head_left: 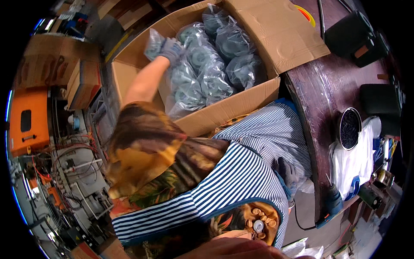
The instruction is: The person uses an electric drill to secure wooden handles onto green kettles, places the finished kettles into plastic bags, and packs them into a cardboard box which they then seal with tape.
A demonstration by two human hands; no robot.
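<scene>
My left hand (171, 51), in a grey glove, reaches into the left part of a big open cardboard box (233, 105). Its fingers are closed on a clear plastic bag (154, 44) with a grey-green thing inside, which I cannot make out further. Beside that hand, several bagged round grey-green parts (202, 58) lie packed in rows in the box. Low at the right side of the striped apron is my right hand (290, 176), also in a grey glove; how its fingers are held does not show clearly.
A dark table (312, 103) stands at right, bearing a tin of dark screws (349, 128), white plastic bags (353, 164) and black bins (351, 34). A corded power screwdriver (333, 200) sits by its near edge. Orange machinery (30, 121) and cables fill the left.
</scene>
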